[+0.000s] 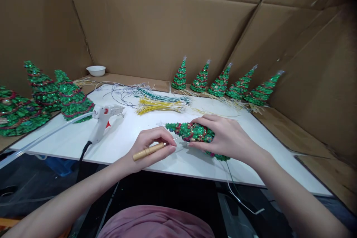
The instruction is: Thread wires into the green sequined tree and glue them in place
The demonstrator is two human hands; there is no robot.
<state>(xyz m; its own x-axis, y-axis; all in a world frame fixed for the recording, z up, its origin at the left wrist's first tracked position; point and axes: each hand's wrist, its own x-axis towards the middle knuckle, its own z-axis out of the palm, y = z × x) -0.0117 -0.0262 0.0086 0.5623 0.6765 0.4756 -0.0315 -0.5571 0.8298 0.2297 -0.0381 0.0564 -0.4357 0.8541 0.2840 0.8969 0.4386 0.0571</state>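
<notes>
A decorated tree (180,129) is clasped on its side by the right hand (223,137) over a white table (117,135); a wooden-handled awl (149,151) is gripped in the left hand (152,144).
The hands are near but apart; whether the foliage is pierced or merely met by the awl's tip cannot be told; much of the tree's lower part is hidden by the right hand; beyond, yellow wires (160,106) are laid beside a glue gun (100,122), its red marking too small to be read; at far left, another tree (21,115) is cut off.
</notes>
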